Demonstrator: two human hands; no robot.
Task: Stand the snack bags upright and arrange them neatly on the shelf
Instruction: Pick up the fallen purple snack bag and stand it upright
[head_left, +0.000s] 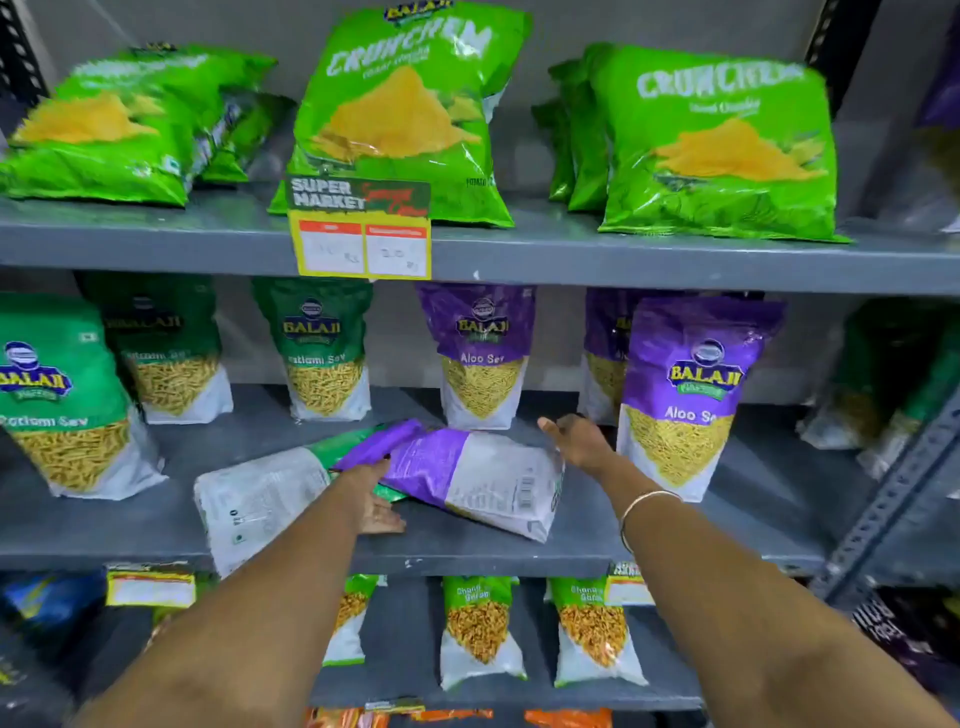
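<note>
Bright even light, soft blur, edges warped

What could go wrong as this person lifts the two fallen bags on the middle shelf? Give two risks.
1. The purple bag lies across the green bag, whose end overhangs the shelf edge; lifting the purple one could drag the green one off.
2. The right hand is close to the upright Aloo Sev bag; a swing upward might knock it over.
</note>
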